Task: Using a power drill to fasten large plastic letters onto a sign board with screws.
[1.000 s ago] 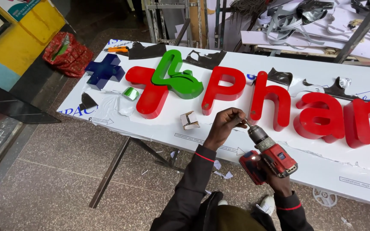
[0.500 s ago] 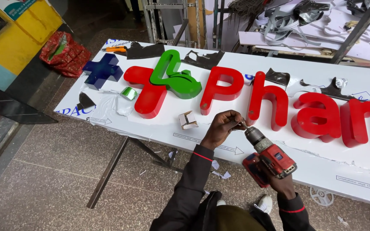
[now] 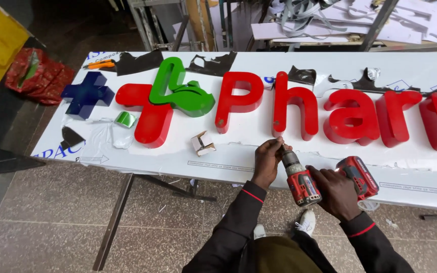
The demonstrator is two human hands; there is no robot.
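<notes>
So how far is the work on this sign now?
Done: the red letters, red cross and green shape sit on the white board. In hand: the right hand holds the red drill and the left hand grips its tip. Left: the blue cross lies apart.
</notes>
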